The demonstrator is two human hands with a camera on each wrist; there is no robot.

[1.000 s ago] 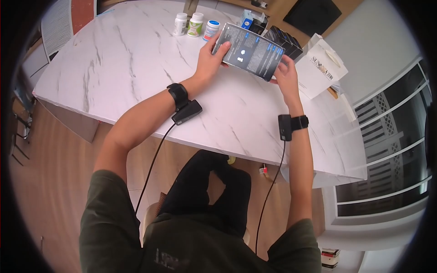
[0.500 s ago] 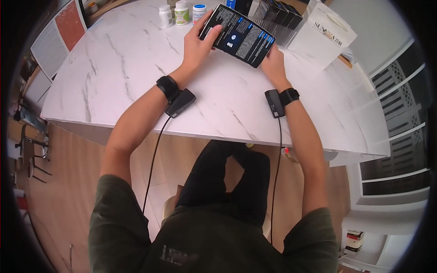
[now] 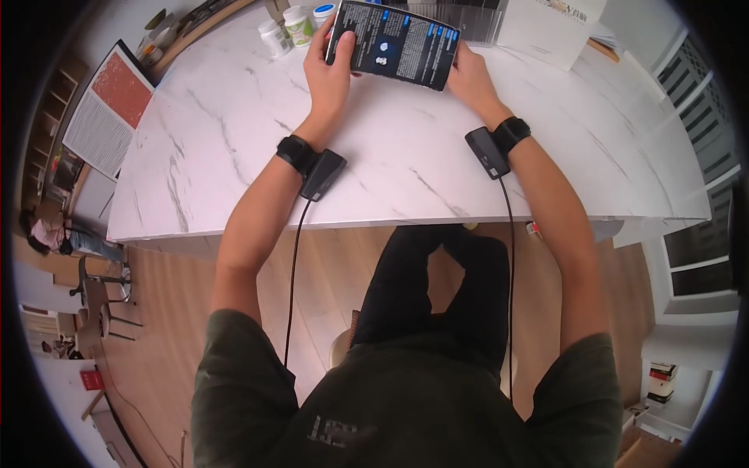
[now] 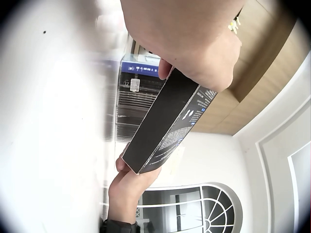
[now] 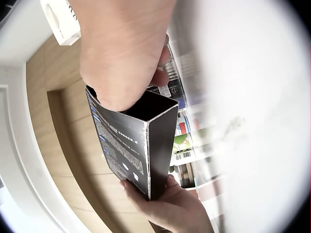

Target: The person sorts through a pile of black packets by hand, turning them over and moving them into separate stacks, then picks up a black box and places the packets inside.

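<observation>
A black box (image 3: 394, 43) with white and blue print is held above the marbled table (image 3: 390, 168) in the head view. My left hand (image 3: 329, 78) grips its left end, thumb across the printed face. At its right end, my right hand (image 3: 473, 82) holds the edge, the fingers largely hidden behind. The left wrist view shows the box's plain black side (image 4: 155, 124) between my left hand (image 4: 184, 43) and right hand (image 4: 131, 187). In the right wrist view, the box's end beside my right hand (image 5: 121, 53) is open, its inside dark; my left hand (image 5: 175, 208) supports the far end.
White bottle (image 3: 273, 37), green-labelled bottle (image 3: 297, 26) and blue-lidded bottle (image 3: 324, 14) stand left of the box. Behind it is a clear rack (image 3: 474, 25), with a white paper bag (image 3: 546, 35) to the right. Another person (image 3: 53, 234) is at the far left.
The head view has shifted, putting the bottles, bag and box nearer its top edge. The box lies less slanted in the picture. Both hands still hold it.
</observation>
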